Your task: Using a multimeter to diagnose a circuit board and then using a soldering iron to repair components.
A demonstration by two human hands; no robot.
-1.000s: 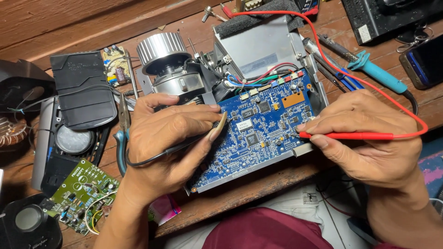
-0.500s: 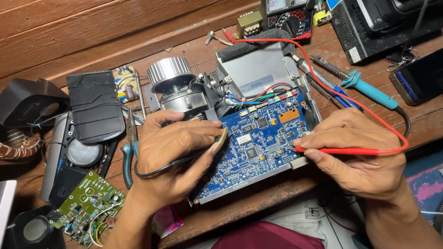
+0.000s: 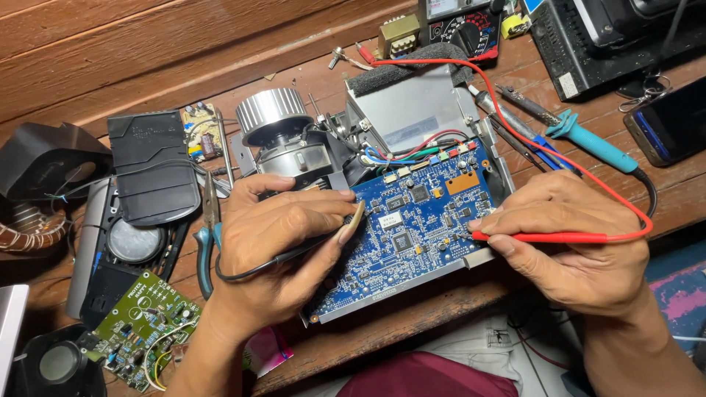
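A blue circuit board (image 3: pixel 419 220) lies tilted on an opened device with a grey metal housing (image 3: pixel 412 117) and a round finned motor part (image 3: pixel 273 116). My left hand (image 3: pixel 283 254) grips a black test probe (image 3: pixel 323 237), its tip at the board's left edge, its black lead looping under my palm. My right hand (image 3: pixel 573 239) pinches a red test probe (image 3: pixel 540 237), tip touching the board's right edge. The red lead (image 3: pixel 515 110) arcs back to a multimeter (image 3: pixel 460 26) at the top.
A green circuit board (image 3: pixel 143 331) and black casing parts (image 3: pixel 151 173) lie at left, with blue-handled pliers (image 3: pixel 204 246). A blue-handled soldering iron (image 3: pixel 581 140), a dark phone (image 3: pixel 673 121) and black equipment (image 3: pixel 618 37) sit at right. The wooden bench edge (image 3: pixel 412 323) runs near my lap.
The view has shifted, so everything sits lower and further right in the picture. Both hands keep the probes on the blue board; the red tip has barely moved along the right edge.
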